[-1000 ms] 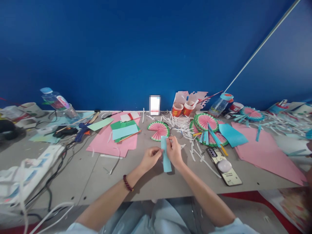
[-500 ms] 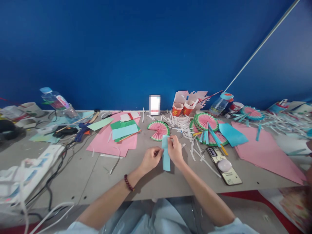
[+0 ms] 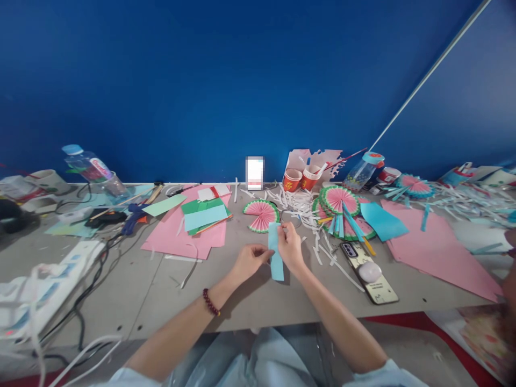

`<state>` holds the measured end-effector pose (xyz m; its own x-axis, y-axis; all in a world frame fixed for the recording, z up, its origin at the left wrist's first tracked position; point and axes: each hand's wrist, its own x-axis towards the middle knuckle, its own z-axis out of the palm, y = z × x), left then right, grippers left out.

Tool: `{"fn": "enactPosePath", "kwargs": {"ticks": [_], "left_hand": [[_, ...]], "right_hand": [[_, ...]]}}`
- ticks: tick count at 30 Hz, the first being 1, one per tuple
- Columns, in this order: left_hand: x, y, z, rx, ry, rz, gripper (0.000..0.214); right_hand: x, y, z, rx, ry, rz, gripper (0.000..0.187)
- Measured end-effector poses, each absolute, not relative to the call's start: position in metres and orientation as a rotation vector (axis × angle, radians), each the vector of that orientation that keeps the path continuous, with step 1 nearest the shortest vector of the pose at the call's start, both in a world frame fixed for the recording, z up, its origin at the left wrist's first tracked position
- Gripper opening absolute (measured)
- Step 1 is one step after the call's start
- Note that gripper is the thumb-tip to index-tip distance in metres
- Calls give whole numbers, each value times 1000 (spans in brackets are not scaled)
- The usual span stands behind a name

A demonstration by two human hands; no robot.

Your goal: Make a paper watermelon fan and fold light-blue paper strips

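A light blue paper strip (image 3: 276, 266) stands lengthwise in front of me, just above the table. My right hand (image 3: 289, 247) pinches its upper right edge between thumb and fingers. My left hand (image 3: 253, 259) is at its left edge, thumb and forefinger closed on the paper's side. Just beyond the strip lies a pleated pink paper fan (image 3: 261, 215) with a green and white rim, open like a watermelon slice. More pleated watermelon rounds (image 3: 341, 201) are stacked to the right, with blue strips on top.
At left are pink sheets (image 3: 161, 236), green and blue paper, a tilted bottle (image 3: 94, 167) and a power strip (image 3: 56, 287). To the right lie a phone (image 3: 381, 290) with a white earbud case on it, white paper scraps (image 3: 300, 207), paper cups (image 3: 292, 180) and more pink sheets (image 3: 435, 247).
The left thumb and fingers have shifted slightly right and straightened along the strip's edge. The strip's lower end has turned a little to the right. The right hand keeps its pinch.
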<state>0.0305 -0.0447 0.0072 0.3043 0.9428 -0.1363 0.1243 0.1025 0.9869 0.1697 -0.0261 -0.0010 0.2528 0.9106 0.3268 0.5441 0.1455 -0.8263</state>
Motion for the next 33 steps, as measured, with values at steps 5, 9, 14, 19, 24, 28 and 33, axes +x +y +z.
{"fn": "enactPosePath", "kwargs": {"ticks": [5, 9, 14, 19, 24, 28, 33], "left_hand": [[31, -44, 7, 1249, 1152, 842, 32], [30, -43, 5, 1211, 1123, 834, 33], [30, -44, 7, 1127, 1065, 841, 31], [31, -45, 7, 1100, 998, 865, 31], [33, -46, 3, 1143, 949, 894, 39], [34, -48, 4, 1156, 939, 838, 36], [31, -50, 8, 1263, 1022, 709, 34]], "right_hand": [[171, -26, -2, -1512, -1426, 471, 24], [171, -26, -2, -1515, -1424, 437, 24], [170, -26, 3, -1524, -1391, 410, 25], [171, -27, 5, -1534, -1376, 404, 25], [172, -27, 4, -1550, -1358, 369, 25], [173, -26, 3, -1553, -1351, 352, 25], [172, -27, 4, -1550, -1352, 339, 25]]}}
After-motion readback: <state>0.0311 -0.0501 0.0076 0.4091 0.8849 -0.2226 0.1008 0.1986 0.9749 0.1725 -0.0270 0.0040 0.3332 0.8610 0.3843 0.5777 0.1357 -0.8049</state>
